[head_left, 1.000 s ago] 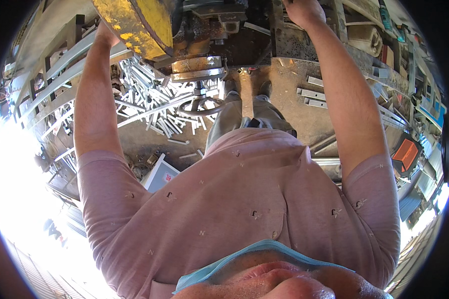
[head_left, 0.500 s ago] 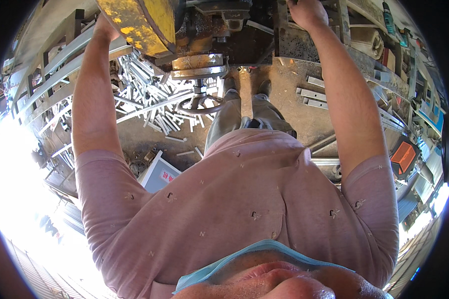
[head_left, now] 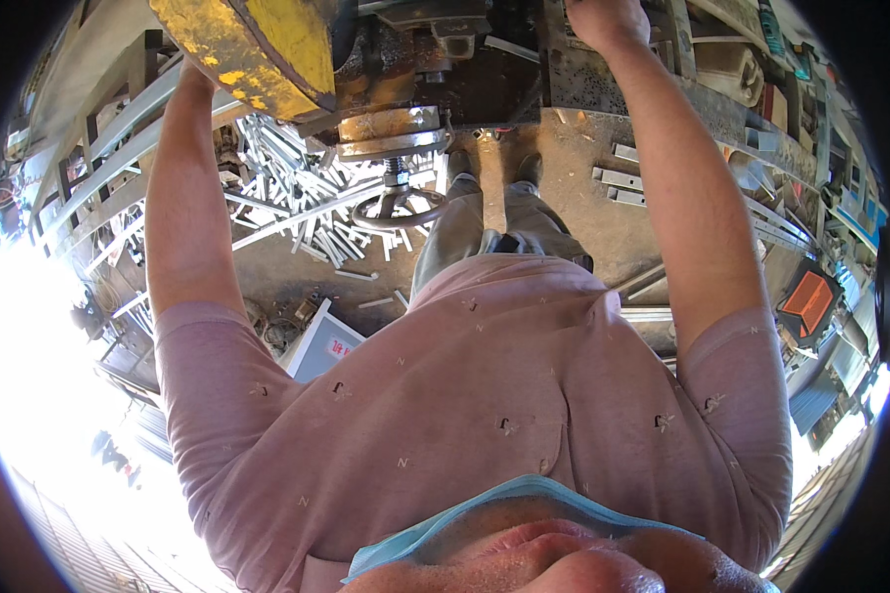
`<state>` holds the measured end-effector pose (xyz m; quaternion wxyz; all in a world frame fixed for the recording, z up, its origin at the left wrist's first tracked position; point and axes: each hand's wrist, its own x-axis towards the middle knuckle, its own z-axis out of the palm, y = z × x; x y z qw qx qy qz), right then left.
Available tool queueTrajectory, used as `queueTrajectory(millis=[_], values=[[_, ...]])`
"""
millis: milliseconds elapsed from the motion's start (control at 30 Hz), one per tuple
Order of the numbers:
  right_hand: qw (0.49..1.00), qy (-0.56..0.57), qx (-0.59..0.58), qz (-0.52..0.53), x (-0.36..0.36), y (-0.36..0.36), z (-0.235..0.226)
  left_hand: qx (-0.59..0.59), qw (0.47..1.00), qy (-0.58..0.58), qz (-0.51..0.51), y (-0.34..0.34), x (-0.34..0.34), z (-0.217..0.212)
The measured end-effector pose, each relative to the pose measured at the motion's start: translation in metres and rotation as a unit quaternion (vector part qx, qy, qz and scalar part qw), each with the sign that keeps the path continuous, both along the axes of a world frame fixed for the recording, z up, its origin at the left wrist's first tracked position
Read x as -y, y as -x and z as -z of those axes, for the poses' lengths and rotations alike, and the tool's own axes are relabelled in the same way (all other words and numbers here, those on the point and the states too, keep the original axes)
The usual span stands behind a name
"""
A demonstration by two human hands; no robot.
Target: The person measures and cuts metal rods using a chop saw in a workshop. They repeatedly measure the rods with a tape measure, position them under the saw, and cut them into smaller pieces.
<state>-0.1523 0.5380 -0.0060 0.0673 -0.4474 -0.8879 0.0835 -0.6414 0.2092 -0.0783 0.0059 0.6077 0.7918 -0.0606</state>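
A worn yellow metal guard (head_left: 208, 40) belongs to a machine at the top. My left hand (head_left: 196, 79) is mostly hidden behind the guard's left side; its fingers do not show. My right hand (head_left: 608, 22) is at the top edge, closed with curled fingers, beside a dark, speckled metal surface (head_left: 585, 84). Whatever it grips is cut off by the picture edge. Between my arms are a rusty round machine part (head_left: 391, 124) and, below it, a dark handwheel (head_left: 399, 210) on a threaded screw.
Cut metal pieces (head_left: 307, 188) are heaped on the floor at left. Long metal bars (head_left: 133, 124) run beside my left arm. A grey box (head_left: 323, 344) stands near my left elbow, an orange-and-black case (head_left: 806, 304) at far right. Short metal bars (head_left: 618, 180) lie right of my feet.
The yellow guard has swung left and slightly down, covering more of my left hand. My right hand has barely moved.
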Motion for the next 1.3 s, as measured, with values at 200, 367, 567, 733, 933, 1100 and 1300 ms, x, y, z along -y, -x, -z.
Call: queueTrajectory(millis=[200, 367, 567, 733, 933, 1100, 1300], values=[[1.000, -0.005, 0.021, 0.010, 0.001, 0.001, -0.001, 0.003, 1.000, -0.005, -0.010, -0.003, 0.002, -0.003], [1.000, 0.014, -0.003, 0.017, 0.003, -0.001, 0.000, 0.004, 1.000, -0.009, -0.017, -0.005, 0.004, -0.006], [1.000, -0.010, -0.022, -0.007, 0.002, -0.003, 0.005, 0.004, 1.000, -0.012, -0.024, -0.007, 0.004, -0.010], [1.000, -0.002, -0.026, 0.006, 0.007, -0.005, 0.003, 0.003, 0.999, -0.012, -0.029, -0.008, 0.006, -0.015], [0.999, 0.036, -0.033, 0.013, 0.009, -0.007, -0.003, 0.003, 0.999, -0.010, -0.037, -0.010, 0.008, -0.022], [0.999, 0.021, -0.045, 0.008, 0.011, -0.008, -0.004, 0.004, 0.999, -0.011, -0.045, -0.012, 0.012, -0.027], [0.999, 0.032, -0.017, 0.017, 0.011, -0.005, -0.006, 0.004, 0.998, -0.013, -0.055, -0.014, 0.017, -0.030]])
